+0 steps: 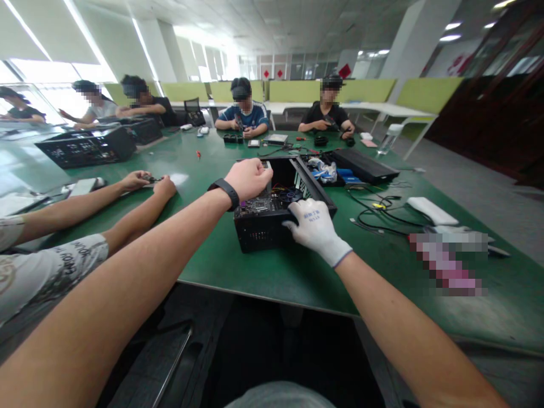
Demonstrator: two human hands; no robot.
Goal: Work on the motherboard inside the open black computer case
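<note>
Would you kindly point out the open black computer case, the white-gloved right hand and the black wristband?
Open black computer case (259, 235), head view, on its perforated front wall.
White-gloved right hand (315, 226), head view, on the back of the glove.
Black wristband (225, 190), head view, on the strap around the left wrist.
</note>
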